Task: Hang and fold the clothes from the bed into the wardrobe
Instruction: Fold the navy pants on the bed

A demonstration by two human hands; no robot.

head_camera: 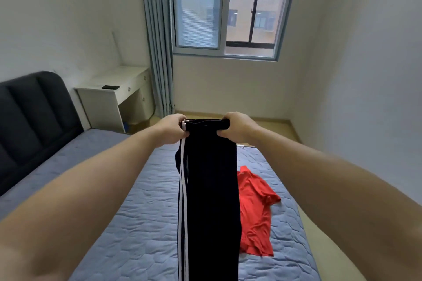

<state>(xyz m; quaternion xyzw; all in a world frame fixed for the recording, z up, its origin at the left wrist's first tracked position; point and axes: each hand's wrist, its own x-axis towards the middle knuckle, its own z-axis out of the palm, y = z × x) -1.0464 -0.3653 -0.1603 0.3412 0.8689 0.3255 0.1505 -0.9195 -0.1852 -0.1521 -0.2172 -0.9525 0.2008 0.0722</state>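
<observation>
Right now both hands are clamped on the top edge of the black trousers [212, 189], which are held up in mid-air over the bed [137, 223]. The left hand [172, 129] pinches the corner at the trousers' 11 o'clock, where two white side stripes begin. The right hand [237, 128] curls its fingers round the corner at 1 o'clock. The hands are set apart by the width of the folded waistband.

From that edge the trousers hang straight down toward 6 o'clock and run out of the bottom of the view (so whether the hem touches the mattress cannot be told). The stripes follow the garment's 9 o'clock edge.

On the blue quilted bed, at 4 o'clock from the hands, lies a red shirt [258, 212], crumpled, one side hidden behind the trousers. A dark padded headboard [34, 116] stands at 9 o'clock of the view. Beyond it, at 10 o'clock, a white surface [127, 75] carries a small dark flat object [110, 87], too small to name. A grey-blue curtain [157, 41] hangs at 11 o'clock, just beside the window [228, 7] at 12 o'clock.
</observation>
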